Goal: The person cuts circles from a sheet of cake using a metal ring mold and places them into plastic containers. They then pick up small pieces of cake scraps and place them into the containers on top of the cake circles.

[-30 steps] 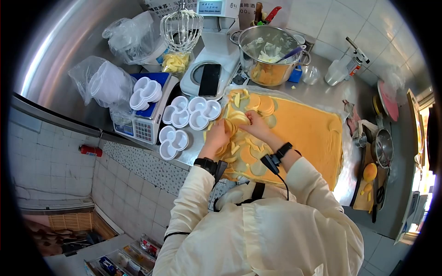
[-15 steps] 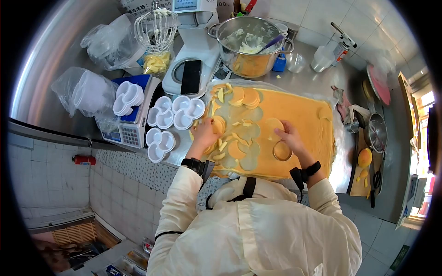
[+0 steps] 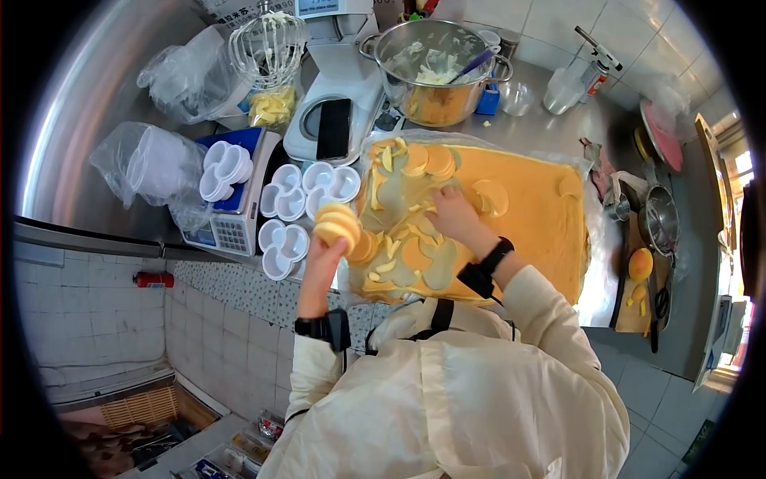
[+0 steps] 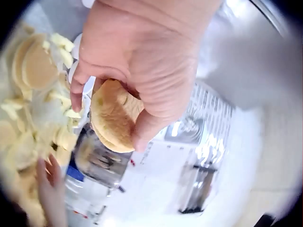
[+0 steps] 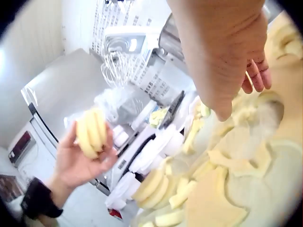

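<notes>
My left hand (image 3: 319,275) grips a small stack of round yellow cake discs (image 3: 337,223) above the front left edge of the cake sheet (image 3: 535,215). In the left wrist view, its thumb and fingers hold the stack (image 4: 113,118) at the sides. My right hand (image 3: 456,215) hangs over the cut part of the sheet, among strips and scraps (image 3: 391,247); in the right wrist view its fingers (image 5: 258,78) are extended and grip nothing visible. A loose disc (image 3: 491,198) lies to its right. More discs (image 3: 439,161) overlap near the back left.
White three-part cups (image 3: 283,249) stand left of the sheet, beside a scale (image 3: 227,230). A phone (image 3: 333,128) lies on the mixer base. Behind the sheet is a steel pot (image 3: 435,100) with a purple-handled tool. A board with fruit (image 3: 640,263) is at the right.
My left hand has lifted the disc stack away from the sheet, toward the cups. My right hand has moved left from the loose disc; the ring near it is no longer plainly seen.
</notes>
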Tool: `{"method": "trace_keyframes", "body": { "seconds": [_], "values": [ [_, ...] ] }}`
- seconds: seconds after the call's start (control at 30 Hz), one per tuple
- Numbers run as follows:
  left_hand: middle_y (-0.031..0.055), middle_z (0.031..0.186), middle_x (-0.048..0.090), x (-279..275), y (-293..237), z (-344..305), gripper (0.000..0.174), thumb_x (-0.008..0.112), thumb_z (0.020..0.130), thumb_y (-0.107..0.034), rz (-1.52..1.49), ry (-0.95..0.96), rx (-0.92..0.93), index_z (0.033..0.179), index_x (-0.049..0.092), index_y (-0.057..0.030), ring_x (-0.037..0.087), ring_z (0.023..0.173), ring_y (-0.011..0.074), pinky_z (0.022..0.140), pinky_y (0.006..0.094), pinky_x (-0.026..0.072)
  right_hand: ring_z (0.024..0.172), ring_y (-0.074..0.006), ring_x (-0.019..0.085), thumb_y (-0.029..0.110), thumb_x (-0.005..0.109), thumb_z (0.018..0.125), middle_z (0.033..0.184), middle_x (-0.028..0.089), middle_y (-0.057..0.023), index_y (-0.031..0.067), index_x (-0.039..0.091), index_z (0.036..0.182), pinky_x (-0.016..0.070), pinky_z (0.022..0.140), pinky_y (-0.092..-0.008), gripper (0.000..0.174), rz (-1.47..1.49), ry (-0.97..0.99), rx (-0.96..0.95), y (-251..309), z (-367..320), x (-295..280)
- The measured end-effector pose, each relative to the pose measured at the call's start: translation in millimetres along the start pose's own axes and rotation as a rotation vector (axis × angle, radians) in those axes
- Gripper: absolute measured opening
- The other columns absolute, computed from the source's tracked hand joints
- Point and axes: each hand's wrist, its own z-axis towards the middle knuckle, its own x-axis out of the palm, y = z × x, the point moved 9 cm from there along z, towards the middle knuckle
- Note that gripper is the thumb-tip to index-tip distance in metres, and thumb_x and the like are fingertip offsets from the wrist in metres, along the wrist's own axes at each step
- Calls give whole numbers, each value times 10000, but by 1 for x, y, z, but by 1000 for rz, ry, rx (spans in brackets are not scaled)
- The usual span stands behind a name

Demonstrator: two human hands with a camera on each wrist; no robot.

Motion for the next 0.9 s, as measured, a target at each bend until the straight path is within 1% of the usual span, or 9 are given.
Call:
{"method": "trace_keyframes", "body": {
  "seconds": [0.2, 0.47, 0.53, 0.57, 0.67, 0.73, 0.77, 0.83, 0.9],
  "values": [
    [89, 1320, 432, 2, -17, -51, 555, 556, 865, -300, -701, 27, 48, 1330, 355, -73, 384, 1254, 313, 969, 541, 347, 940, -321, 561, 220, 608, 787, 986, 562, -202, 68, 583, 1048, 470, 794, -395, 303, 60, 173, -28, 23, 16, 50],
    [98, 1299, 451, 8, 8, -53, 580, 590, 844, -282, -678, 36, -6, 1336, 356, -84, 407, 1227, 273, 992, 477, 320, 828, -306, 561, 238, 634, 776, 860, 563, -128, 78, 609, 946, 468, 765, -378, 235, 424, 635, -66, 52, -23, 56],
    [104, 1292, 455, 19, 3, -45, 558, 583, 856, -243, -701, 83, -11, 1335, 353, -71, 414, 1222, 260, 1002, 455, 318, 861, -307, 547, 251, 641, 777, 887, 582, -99, 75, 615, 932, 457, 794, -383, 235, 323, 340, -514, 85, -39, 23],
    [100, 1277, 460, 21, 3, -36, 531, 566, 870, -201, -558, 46, -33, 1327, 350, -37, 433, 1200, 234, 998, 412, 335, 861, -307, 547, 251, 641, 777, 887, 582, -99, 75, 615, 932, 457, 794, -383, 235, 322, 331, -508, 83, -43, 20],
    [73, 1206, 513, 39, 3, 3, 472, 567, 892, -174, -266, -8, -84, 1289, 392, 13, 497, 1116, 164, 956, 297, 380, 898, -315, 538, 217, 619, 798, 920, 601, -86, 69, 618, 922, 446, 820, -383, 193, 281, 378, -400, 64, -44, 12],
    [61, 1126, 564, 50, 13, 38, 429, 590, 883, -254, 27, 8, -117, 1214, 482, -3, 532, 1044, 139, 882, 283, 417, 909, -317, 548, 166, 590, 815, 955, 615, -105, 59, 614, 928, 447, 819, -392, 158, 195, -117, -403, 42, -41, -46],
    [61, 1126, 564, 57, 14, 55, 429, 590, 883, -254, 29, 14, -108, 1214, 482, -3, 532, 1044, 139, 882, 283, 417, 909, -317, 548, 166, 590, 815, 955, 615, -105, 59, 614, 928, 447, 819, -392, 158, 191, -125, -407, 30, -39, -55],
    [38, 1061, 595, 76, 40, 76, 380, 588, 879, -314, 34, 87, -319, 1139, 544, -41, 559, 959, 127, 792, 266, 435, 929, -327, 556, 137, 571, 821, 972, 616, -123, 39, 613, 948, 447, 834, -403, 165, 232, -373, 66, -34, -34, -85],
    [28, 1051, 600, 78, 67, 98, 363, 576, 881, -330, -11, 65, -389, 1120, 556, -57, 564, 934, 126, 765, 262, 434, 945, -329, 558, 143, 574, 818, 994, 615, -139, 24, 609, 975, 442, 851, -406, 200, 307, -202, 65, -33, -31, -71]
  ]
}}
